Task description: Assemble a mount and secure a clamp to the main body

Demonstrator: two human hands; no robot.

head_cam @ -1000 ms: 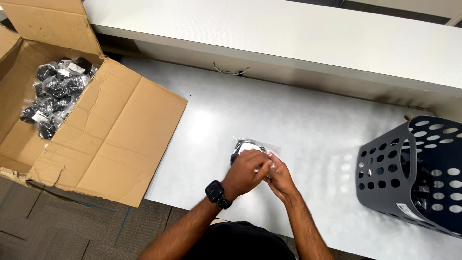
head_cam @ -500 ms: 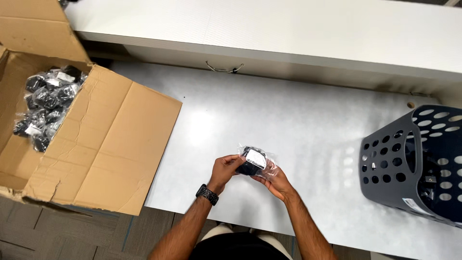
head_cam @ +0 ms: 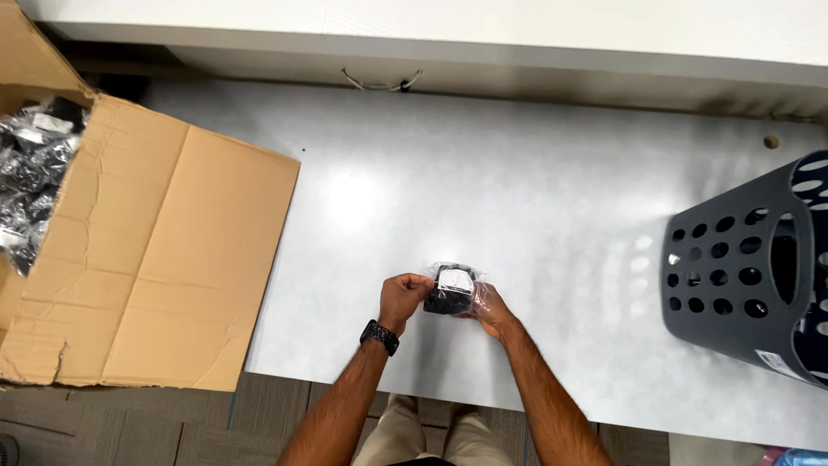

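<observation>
Both of my hands hold a small clear plastic bag (head_cam: 452,288) with a black item and a white label inside, just above the near part of the grey table (head_cam: 483,190). My left hand (head_cam: 402,297), with a black watch on its wrist, grips the bag's left edge. My right hand (head_cam: 490,309) pinches the bag's right side through the plastic.
An open cardboard box (head_cam: 147,250) lies at the left, its flap spread over the table, with several similar bagged black items (head_cam: 30,177) inside. A dark grey perforated plastic basket (head_cam: 746,276) stands at the right edge. A white shelf (head_cam: 483,34) runs along the back.
The view has shifted, so the box slides left and the basket right. My hands stay together on the bag, turning it so that the white label faces up.
</observation>
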